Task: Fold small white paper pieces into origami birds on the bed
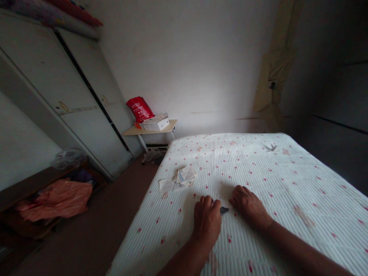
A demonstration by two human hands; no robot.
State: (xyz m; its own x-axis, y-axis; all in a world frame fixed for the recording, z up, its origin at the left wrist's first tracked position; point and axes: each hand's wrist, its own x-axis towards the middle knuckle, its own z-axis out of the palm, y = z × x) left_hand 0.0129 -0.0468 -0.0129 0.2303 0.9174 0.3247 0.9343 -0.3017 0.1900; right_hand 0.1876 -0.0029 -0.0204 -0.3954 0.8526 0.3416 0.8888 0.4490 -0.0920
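Note:
My left hand [207, 216] rests on the bed with its fingers curled. A small dark grey object [224, 210] sticks out beside its thumb; its kind does not show, as the rest is hidden in the hand. To the right, my right hand [249, 205] is closed with fingertips down at the edge of a pale printed slip of paper [223, 199]. The slip lies between both hands and blends into the white bedding. Beyond my left hand lies a small pile of printed paper pieces [186, 174].
The bed [287, 184] has a ribbed white cover with red dots. On its far right lies a grey-white scrap [270, 147]. A small table [132, 131] behind holds a white box [156, 123] and a red bag [140, 109]. A wardrobe [77, 88] stands left.

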